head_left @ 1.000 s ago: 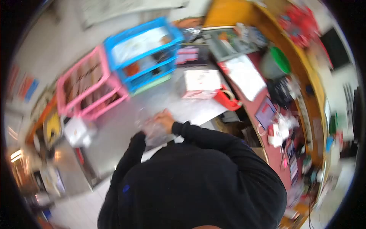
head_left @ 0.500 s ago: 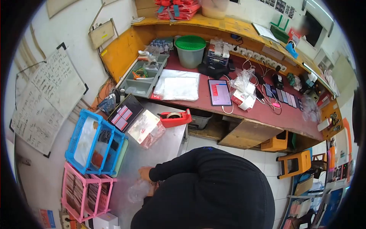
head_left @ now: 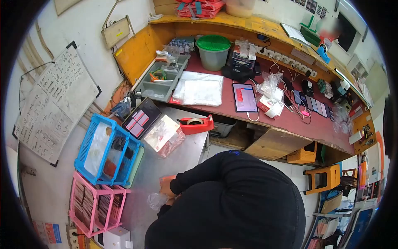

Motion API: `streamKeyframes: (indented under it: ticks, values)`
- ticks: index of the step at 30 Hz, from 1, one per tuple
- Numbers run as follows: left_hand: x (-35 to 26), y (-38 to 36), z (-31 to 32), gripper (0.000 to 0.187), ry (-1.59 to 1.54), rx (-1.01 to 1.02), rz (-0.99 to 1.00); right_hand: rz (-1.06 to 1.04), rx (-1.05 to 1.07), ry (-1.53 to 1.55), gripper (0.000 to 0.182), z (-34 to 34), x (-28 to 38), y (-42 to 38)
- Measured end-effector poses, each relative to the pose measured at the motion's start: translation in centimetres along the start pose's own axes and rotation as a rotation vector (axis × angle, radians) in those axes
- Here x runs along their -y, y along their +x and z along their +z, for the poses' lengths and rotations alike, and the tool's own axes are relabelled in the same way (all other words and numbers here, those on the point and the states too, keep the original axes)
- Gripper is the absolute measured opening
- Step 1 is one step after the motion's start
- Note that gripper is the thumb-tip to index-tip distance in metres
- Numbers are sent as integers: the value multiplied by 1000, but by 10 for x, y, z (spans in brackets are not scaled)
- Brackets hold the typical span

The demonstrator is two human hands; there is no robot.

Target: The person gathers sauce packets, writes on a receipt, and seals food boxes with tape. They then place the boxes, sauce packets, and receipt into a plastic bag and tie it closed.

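Observation:
My right hand (head_left: 167, 187), at the end of a black sleeve, is low over the grey metal table with its fingers curled. What they close on is hidden; a small orange-red patch shows at the hand's upper edge. My left hand (head_left: 170, 201) is just below it, mostly covered by the sleeves. A crumpled clear plastic bag (head_left: 156, 201) sticks out to the left from between the hands, and the left hand appears to grip it. Further up the metal table (head_left: 143, 174) are a white and red box (head_left: 163, 135) in clear plastic and a red tape dispenser (head_left: 197, 124).
Blue (head_left: 97, 143) and pink (head_left: 85, 203) baskets line the table's left side, near a propped tablet (head_left: 141, 118). The red counter holds a grey tray (head_left: 159, 89), white plastic bags (head_left: 199, 89), a green-lidded bucket (head_left: 213, 54), another tablet (head_left: 244, 98) and several phones (head_left: 311, 103).
The view has shifted slightly, so the surroundings sit a little further right. My right hand and the plastic bag have drawn nearer to my body, and the bag looks more bunched.

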State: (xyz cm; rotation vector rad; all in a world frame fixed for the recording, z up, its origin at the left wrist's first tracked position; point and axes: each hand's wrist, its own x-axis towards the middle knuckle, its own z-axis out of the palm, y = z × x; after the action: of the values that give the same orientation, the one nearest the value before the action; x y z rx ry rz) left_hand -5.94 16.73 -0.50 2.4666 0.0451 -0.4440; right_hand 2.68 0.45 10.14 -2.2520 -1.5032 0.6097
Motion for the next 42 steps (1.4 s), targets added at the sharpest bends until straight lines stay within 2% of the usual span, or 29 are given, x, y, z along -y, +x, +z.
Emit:
streamKeyframes:
  ticks: [3, 6, 8, 9, 10, 11, 13, 15, 16, 17, 19, 20, 22, 23, 24, 25, 26, 27, 30, 31, 32, 33, 34, 35, 37, 38, 39, 40, 42]
  values:
    - [-2, 0, -6, 49, 6, -24, 10, -23, -33, 81, 28, -6, 4, 0]
    - [-3, 2, -20, 49, 27, -90, 34, -121, -225, 383, 30, -3, -5, 13]
    - [-5, 11, -34, 49, 71, -163, 67, -121, -460, 206, 33, -9, -13, 8]
    - [-7, 15, -45, 49, 102, -199, 77, -138, -452, 551, 37, -25, -9, -2]
    - [-11, 19, -60, 49, 151, -237, 86, -230, -656, 553, 48, -41, -3, -15]
    - [-16, 23, -76, 49, 201, -274, 82, -178, -577, 372, 66, -53, -8, -26]
    - [-25, 30, -109, 49, 260, -319, 27, -213, -498, 209, 79, -71, -19, -39]
    - [-39, 28, -137, 49, -246, -303, -142, -236, -461, 7, 92, -82, -18, -41]
    - [-44, 37, -132, 42, -1133, -384, -91, -231, -448, -101, 100, -90, -15, -39]
    - [-94, 19, -160, 42, -1387, -330, -246, -292, -547, -88, 105, -93, -14, -34]
    - [-71, 42, -143, 41, -1798, 177, -156, -377, -763, -65, 116, -102, -17, -29]
    - [-88, 40, -145, 41, -1815, 54, -120, -400, -795, -143, 123, -114, -16, -30]
    - [-153, 23, -161, 41, -1831, -168, -44, -254, -732, 238, 118, -111, -27, -31]
    - [-176, 23, -167, 43, -1679, -246, 8, -167, -698, 427, 116, -102, -34, -33]
    - [-181, 32, -166, 42, -1342, -332, 206, -97, -410, 1049, 99, -81, -44, -32]
    - [-171, 40, -166, 43, -945, -273, 349, 32, -177, 1426, 83, -78, -51, -38]
    - [-161, 48, -167, 45, -568, -276, 506, 224, -116, 1793, 82, -107, -30, -50]
    - [-158, 54, -166, 48, -507, -280, 486, 418, -52, 2156, 85, -140, -13, -62]
    - [-146, 70, -169, 55, -229, -333, 418, 605, 674, 1673, 91, -145, -131, -63]
    - [-131, 70, -170, 55, 84, -384, 360, 459, 242, 1492, 84, -188, -136, -69]
    - [-116, 70, -171, 56, 398, -428, 300, 402, 84, 1293, 62, -208, -185, -61]
    - [-109, 66, -165, 51, 4, -458, 215, 298, -182, 1096, 37, -219, -249, -52]
    - [-104, 58, -157, 47, -385, -477, 126, 315, -446, 975, 26, -249, -281, -50]
    - [-99, 49, -147, 45, -289, -380, -182, 399, -571, 966, 23, -265, -332, -43]
    - [-82, 40, -109, 47, -286, -456, -472, 517, -690, 494, 20, -253, -486, -16]
    - [-74, 36, -88, 49, -441, -544, -612, 586, -584, 324, 19, -252, -525, -6]
    - [-70, 36, -68, 50, -795, -666, -733, 656, -479, 157, 19, -255, -549, 3]
    - [-54, 41, -40, 55, -1563, -962, -675, 686, -417, -52, 18, -257, -558, 11]
    - [-71, 36, -23, 61, -1329, -925, -977, 727, -263, -451, 18, -240, -561, 24]
